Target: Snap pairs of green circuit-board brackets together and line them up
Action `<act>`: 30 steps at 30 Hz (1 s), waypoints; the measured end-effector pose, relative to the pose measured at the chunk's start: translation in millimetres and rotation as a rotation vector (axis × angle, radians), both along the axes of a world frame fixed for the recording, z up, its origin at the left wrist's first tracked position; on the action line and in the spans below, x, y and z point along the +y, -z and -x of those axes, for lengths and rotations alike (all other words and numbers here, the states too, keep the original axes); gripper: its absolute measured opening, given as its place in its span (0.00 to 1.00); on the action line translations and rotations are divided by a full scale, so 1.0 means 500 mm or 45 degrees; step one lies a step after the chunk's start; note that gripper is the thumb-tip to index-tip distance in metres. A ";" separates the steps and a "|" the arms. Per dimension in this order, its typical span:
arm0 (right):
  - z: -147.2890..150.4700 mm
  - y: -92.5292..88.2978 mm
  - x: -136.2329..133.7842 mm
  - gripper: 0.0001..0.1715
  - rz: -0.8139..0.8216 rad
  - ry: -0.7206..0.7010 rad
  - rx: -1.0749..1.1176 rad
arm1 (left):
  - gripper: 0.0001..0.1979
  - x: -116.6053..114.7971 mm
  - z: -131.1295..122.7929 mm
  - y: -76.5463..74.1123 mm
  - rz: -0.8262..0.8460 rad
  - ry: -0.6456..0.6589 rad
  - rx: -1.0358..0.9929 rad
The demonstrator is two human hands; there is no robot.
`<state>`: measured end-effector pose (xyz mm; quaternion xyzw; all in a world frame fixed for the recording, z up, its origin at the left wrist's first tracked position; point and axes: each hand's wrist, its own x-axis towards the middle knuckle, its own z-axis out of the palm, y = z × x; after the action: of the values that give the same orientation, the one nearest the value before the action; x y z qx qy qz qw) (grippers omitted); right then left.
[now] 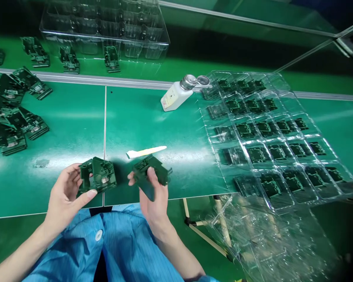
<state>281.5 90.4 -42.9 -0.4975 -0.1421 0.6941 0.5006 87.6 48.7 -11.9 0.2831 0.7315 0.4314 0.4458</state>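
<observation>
Currently, the left hand pinches a dark green circuit board assembly between its thumb and curled fingers, near the front edge of the green bench. The right hand grips a second board, thumb laid over it, just right of the first and apart from it. Beyond the second board lies a pale, slim tool; a white bottle stands farther back. More boards pile at left, while a clear tray at right holds others.
</observation>
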 end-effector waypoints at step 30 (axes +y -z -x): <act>-0.128 0.027 -0.005 0.09 -0.885 -0.959 -0.828 | 0.24 0.010 0.057 0.031 -0.237 0.812 0.660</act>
<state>345.7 87.9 -56.2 -0.4070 -0.6725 0.5486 0.2848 59.2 53.8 -27.2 0.6336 0.6529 0.2506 0.3308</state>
